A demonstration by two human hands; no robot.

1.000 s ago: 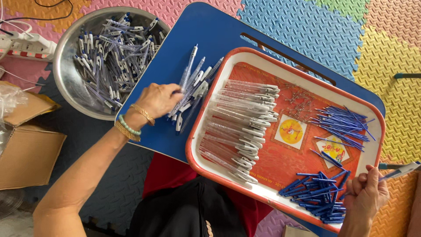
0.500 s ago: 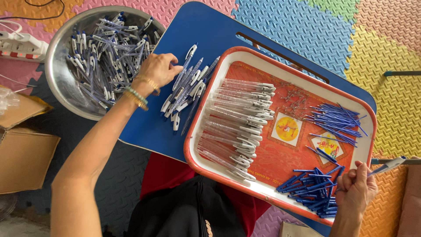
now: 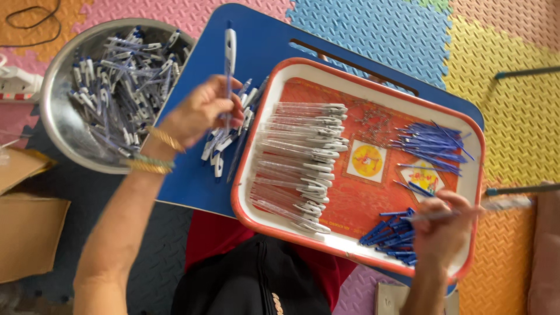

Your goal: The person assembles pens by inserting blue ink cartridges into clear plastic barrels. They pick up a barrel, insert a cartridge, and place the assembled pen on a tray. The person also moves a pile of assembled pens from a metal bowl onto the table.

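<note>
Since a moment ago: left hand (image 3: 201,114) is lifting off the loose pile and is now holding one pen (image 3: 230,70) up, while the right hand (image 3: 440,224) is sliding in over the tray's near corner.
Left hand: fingers are pinching the white-and-blue pen, which is sticking straight up over the blue table (image 3: 274,41) — bangles on the wrist.
Right hand: closing around a clear pen barrel (image 3: 504,204) that's poking out past the tray edge, a bit blurry.
Loose pens (image 3: 230,140): lying on the table, just beside the tray's left rim, under the left hand.
Tray (image 3: 475,131): red-rimmed, sitting on the table — row of clear barrels (image 3: 297,157) on the left, blue refills (image 3: 431,140) up top, blue caps (image 3: 388,233) by the right hand.
Steel bowl (image 3: 55,116): on the floor mat left of the table, full of finished pens.
</note>
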